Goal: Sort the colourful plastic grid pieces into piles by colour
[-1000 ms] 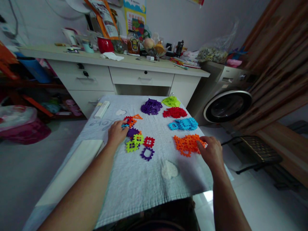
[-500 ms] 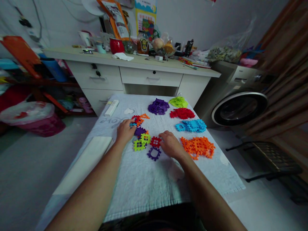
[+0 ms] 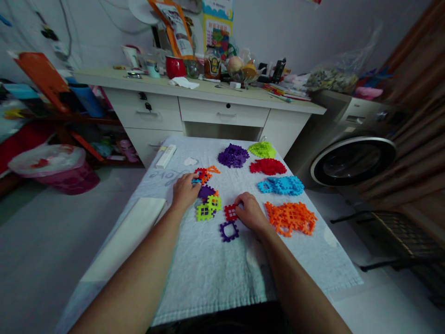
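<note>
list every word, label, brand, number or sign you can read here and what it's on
"Love": faint script on the cloth, the first letter less clear.
Poster: a line of Chinese characters, too blurred to quote surely.
Orange bag: print too blurred to read.
Jar: label too small to read.
Teal cup: dark mark, unreadable.
Washer: panel markings too small to read.

Shows a red notch-edged plastic tile [image 3: 231,212] with four square openings, flat on the cloth [image 3: 208,269], and a mostly hidden blue tile [image 3: 196,181] farther left.
</note>
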Demonstrator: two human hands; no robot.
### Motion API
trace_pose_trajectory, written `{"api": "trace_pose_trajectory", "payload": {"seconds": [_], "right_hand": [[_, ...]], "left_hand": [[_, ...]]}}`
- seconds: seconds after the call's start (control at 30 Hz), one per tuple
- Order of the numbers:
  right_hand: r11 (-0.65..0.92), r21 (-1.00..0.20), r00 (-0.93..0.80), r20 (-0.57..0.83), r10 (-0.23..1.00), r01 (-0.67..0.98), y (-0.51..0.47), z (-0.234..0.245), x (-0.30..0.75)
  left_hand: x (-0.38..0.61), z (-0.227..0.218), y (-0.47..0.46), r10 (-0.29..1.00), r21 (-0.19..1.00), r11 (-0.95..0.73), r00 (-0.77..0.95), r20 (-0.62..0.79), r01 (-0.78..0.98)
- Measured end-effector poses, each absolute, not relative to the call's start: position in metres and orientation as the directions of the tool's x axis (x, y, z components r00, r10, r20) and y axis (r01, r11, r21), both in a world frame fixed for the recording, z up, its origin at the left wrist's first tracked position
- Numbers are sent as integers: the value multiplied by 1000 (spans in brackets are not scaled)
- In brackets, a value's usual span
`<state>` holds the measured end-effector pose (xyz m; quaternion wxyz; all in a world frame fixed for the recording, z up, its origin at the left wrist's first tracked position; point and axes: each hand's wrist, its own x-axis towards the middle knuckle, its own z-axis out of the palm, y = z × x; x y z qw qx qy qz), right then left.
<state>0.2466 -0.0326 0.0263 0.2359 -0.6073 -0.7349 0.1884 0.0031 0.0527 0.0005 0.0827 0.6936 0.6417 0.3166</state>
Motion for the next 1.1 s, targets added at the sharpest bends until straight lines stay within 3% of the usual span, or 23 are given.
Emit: {"api": "trace_pose_trajectory", "payload": {"seconds": [0.37, 0.5, 0.73, 0.97, 1.1], "right_hand": [[376, -552, -424, 45, 905, 744, -50, 34, 265], [352, -562, -377, 77, 923, 749, -48, 36, 264], [256, -684, -205, 158, 966, 683, -47, 39, 262], [9, -612, 88, 127, 988, 791, -38, 29, 257], [67, -479, 69, 261, 963, 875, -35, 24, 262]], "left_hand": [[2, -4, 55, 938, 521, -172, -24, 347, 836], [2, -4, 55, 940, 521, -167, -23, 339, 837], [3, -4, 55, 943, 526, -163, -24, 331, 835], [5, -1, 56, 948, 513, -142, -32, 316, 847], [5, 1, 55, 949, 521, -145, -30, 313, 842]]}}
